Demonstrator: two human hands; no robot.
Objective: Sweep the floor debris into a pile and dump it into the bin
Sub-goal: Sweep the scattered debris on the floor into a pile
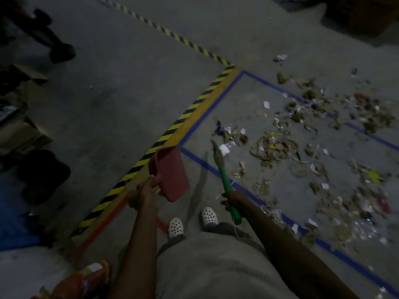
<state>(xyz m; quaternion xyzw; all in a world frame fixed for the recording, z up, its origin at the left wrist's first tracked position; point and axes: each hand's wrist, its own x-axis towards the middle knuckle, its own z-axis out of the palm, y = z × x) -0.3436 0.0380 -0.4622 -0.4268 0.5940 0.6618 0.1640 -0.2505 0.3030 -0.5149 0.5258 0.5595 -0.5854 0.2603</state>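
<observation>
Debris (319, 152) of paper scraps, dry leaves and wrappers lies scattered over the grey floor to the right, inside a blue taped rectangle (207, 114). My left hand (144, 194) grips the handle of a red dustpan (170, 172), held above the floor near the tape corner. My right hand (234, 200) grips the green handle of a small broom (225, 180). Its bristle tip points up toward the near edge of the debris, above the floor. No bin is plainly visible.
Yellow-black hazard tape (172, 128) runs diagonally across the floor. Cardboard boxes (19, 134) and dark objects stand along the left edge, and another box (364, 14) sits at the top right. My feet in white clogs (208, 216) stand just below the dustpan. A red-orange bag (82, 281) lies at bottom left.
</observation>
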